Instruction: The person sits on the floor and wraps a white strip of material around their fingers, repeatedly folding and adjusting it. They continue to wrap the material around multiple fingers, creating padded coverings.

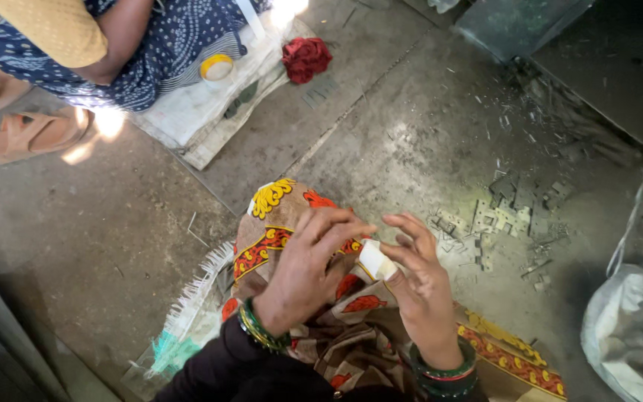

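Your left hand (pixel 303 272) and right hand (pixel 422 286) above your lap, fingers of both closed on a white tape strip (pixel 376 260), metal pieces (pixel 504 216) on the floor (pixel 381 134), another person's sandal (pixel 27 134) nearby

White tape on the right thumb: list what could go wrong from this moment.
1. The white tape is pinched only by the fingertips of the left hand against the right hand; it could slip loose or stick crooked.
2. Small metal pieces lie scattered on the gritty floor right beside the hands; bare fingers could get nicked reaching there.
3. Grit could foul the tape's sticky side if it drops.
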